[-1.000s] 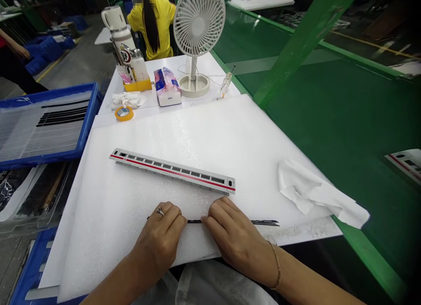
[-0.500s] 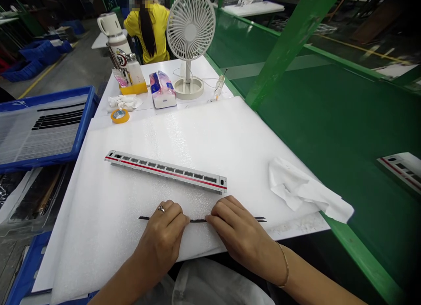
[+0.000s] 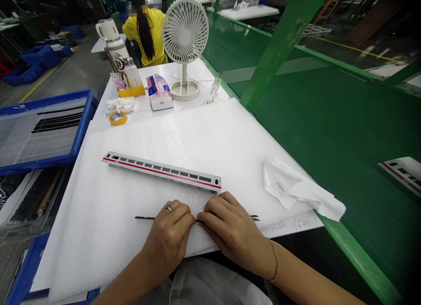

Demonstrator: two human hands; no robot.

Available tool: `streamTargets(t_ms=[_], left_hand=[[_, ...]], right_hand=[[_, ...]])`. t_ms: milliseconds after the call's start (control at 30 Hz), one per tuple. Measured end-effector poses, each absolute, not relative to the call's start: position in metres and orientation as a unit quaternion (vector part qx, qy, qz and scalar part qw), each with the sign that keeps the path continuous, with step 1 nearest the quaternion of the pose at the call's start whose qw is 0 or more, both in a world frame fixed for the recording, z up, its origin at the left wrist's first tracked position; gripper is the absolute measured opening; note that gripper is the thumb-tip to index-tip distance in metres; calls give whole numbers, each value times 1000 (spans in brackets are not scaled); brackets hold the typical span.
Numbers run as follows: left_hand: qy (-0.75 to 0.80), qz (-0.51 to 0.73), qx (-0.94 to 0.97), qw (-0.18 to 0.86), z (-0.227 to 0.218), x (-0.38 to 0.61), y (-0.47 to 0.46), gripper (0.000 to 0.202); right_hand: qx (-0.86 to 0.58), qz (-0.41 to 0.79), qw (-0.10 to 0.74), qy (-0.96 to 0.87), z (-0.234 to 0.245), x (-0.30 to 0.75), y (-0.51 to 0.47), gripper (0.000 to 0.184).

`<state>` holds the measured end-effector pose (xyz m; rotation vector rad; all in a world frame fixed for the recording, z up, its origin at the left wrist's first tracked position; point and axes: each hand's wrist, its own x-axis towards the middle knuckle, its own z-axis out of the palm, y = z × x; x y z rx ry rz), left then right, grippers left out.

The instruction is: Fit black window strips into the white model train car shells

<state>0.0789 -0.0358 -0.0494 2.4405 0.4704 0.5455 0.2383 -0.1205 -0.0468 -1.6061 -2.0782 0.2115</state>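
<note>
While my left hand [image 3: 168, 240] and right hand [image 3: 234, 232] curl closed, gripping a thin black strip [image 3: 144, 218] flat on a white foam sheet [image 3: 98, 248], a long white-and-red model train shell [image 3: 161, 171] lies just beyond them.

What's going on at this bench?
A person has their left hand and right hand pressed down on a thin black strip lying across a white foam sheet. Just beyond the hands lies a red-striped white model train carriage body, with a crumpled white cloth off to the right. Another person in yellow sits farther off, back turned.
</note>
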Motion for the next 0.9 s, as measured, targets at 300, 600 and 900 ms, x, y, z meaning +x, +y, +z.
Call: streamTargets(t_ms=[300, 600, 900], left_hand=[[183, 207, 928, 250, -49, 78, -35, 23], [188, 194, 931, 247, -44, 71, -33, 23], [163, 199, 919, 299, -50, 91, -40, 24]], right_hand=[[-563, 47, 251, -786, -46, 237, -117, 27], [-596, 90, 303, -739, -48, 270, -144, 15], [-587, 98, 294, -748, -49, 267, -140, 22]])
